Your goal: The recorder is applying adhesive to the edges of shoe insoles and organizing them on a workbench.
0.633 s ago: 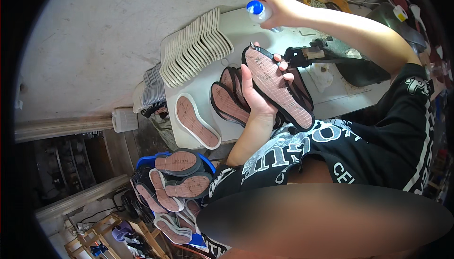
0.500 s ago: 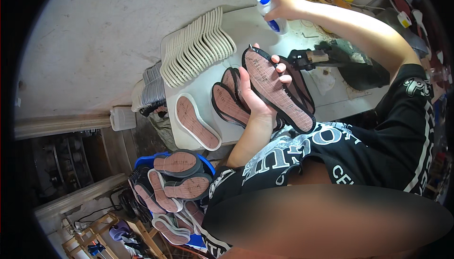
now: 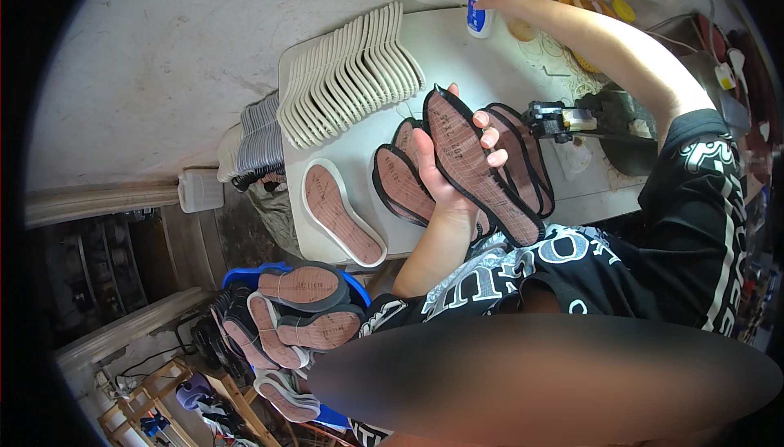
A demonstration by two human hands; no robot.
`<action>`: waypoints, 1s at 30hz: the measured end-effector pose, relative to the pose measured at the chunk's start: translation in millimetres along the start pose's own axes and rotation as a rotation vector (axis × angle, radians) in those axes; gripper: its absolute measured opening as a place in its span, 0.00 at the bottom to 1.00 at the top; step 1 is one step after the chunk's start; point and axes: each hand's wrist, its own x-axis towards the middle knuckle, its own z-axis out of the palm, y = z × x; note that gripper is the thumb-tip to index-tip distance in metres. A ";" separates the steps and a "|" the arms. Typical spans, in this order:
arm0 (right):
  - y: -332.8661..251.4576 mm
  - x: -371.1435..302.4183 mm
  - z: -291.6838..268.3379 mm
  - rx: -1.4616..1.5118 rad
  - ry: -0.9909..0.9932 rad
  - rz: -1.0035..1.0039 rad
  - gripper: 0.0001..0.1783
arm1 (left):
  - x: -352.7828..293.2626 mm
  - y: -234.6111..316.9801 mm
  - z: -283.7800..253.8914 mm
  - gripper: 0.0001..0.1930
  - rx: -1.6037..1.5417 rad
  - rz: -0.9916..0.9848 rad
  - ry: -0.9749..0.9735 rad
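My left hand point(image 3: 447, 182) grips a pink-brown shoe insole with black edging point(image 3: 478, 157), thumb on one side and fingertips curled over the other. A short dark end sticks up at its toe. At the far edge of the table, my right hand point(image 3: 513, 0) has its thumb and fingers on a white bottle with a blue cap point(image 3: 481, 18), which stands upright; some fingers are hidden behind it. More black-edged insoles point(image 3: 404, 182) lie left of my left hand, and others point(image 3: 527, 157) lie just right of it. A white-edged sole point(image 3: 341, 214) lies flat further left.
A long row of cream soles point(image 3: 351, 75) stands on the white table point(image 3: 322, 239) at the far left. Below the table, a blue tub point(image 3: 357, 285) is heaped with soles. A black machine head point(image 3: 551, 120) stands at the right, near a hex key point(image 3: 556, 73) and loose threads.
The bottle has gone from tilted to upright and shifted slightly right, with my right hand still on it. My left hand keeps the insole, which is turned a little.
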 end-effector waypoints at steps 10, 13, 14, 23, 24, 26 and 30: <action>-70.7 -119.8 -50.1 0.377 -0.386 0.309 0.31 | -10.3 -22.2 7.6 0.34 0.092 0.036 0.079; -111.6 -192.6 -86.3 0.513 -0.536 0.049 0.42 | -7.6 -21.6 20.2 0.31 0.170 0.207 0.297; -119.3 -219.7 -105.4 0.515 -0.523 0.069 0.46 | -3.6 -27.3 13.2 0.30 0.216 0.204 0.233; -75.5 -371.1 -140.0 0.318 -0.669 -0.323 0.28 | -51.7 -81.8 54.7 0.35 0.362 0.255 0.143; -75.4 -383.3 -140.2 0.399 -0.743 -0.195 0.22 | -57.1 -84.3 53.7 0.35 0.343 0.268 0.103; -64.4 -406.5 -135.7 0.459 -0.669 -0.094 0.13 | -65.9 -94.4 56.0 0.35 0.419 0.264 0.105; -54.5 -435.5 -157.3 0.454 -0.318 -0.328 0.14 | -76.3 -112.1 54.5 0.29 0.492 0.206 -0.003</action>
